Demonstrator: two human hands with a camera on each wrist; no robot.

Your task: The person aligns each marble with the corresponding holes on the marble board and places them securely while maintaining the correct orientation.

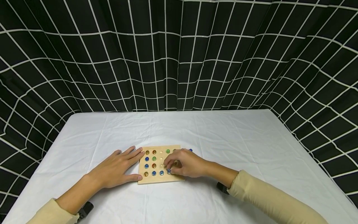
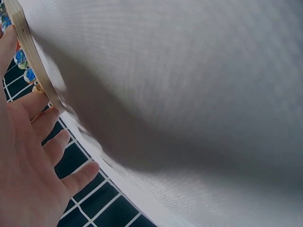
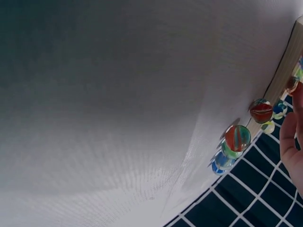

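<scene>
your right hand (image 1: 186, 163) sits lower centre of head view, fingers curled, fingertips pinching blue marble (image 1: 168, 171) at bottom row of wooden board (image 1: 160, 163). marble lies just left of fingertips. your left hand (image 1: 118, 168), fingers straight and spread, rests flat against board's left edge.

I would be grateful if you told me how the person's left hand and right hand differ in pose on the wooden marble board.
The left hand lies flat with straight, spread fingers against the left edge of the wooden board; the right hand is curled, fingers bent down over the board's right part. The left hand holds nothing; the right hand's fingertips pinch a blue marble in the front row. Both touch the board, and both arms wear beige sleeves.
</scene>
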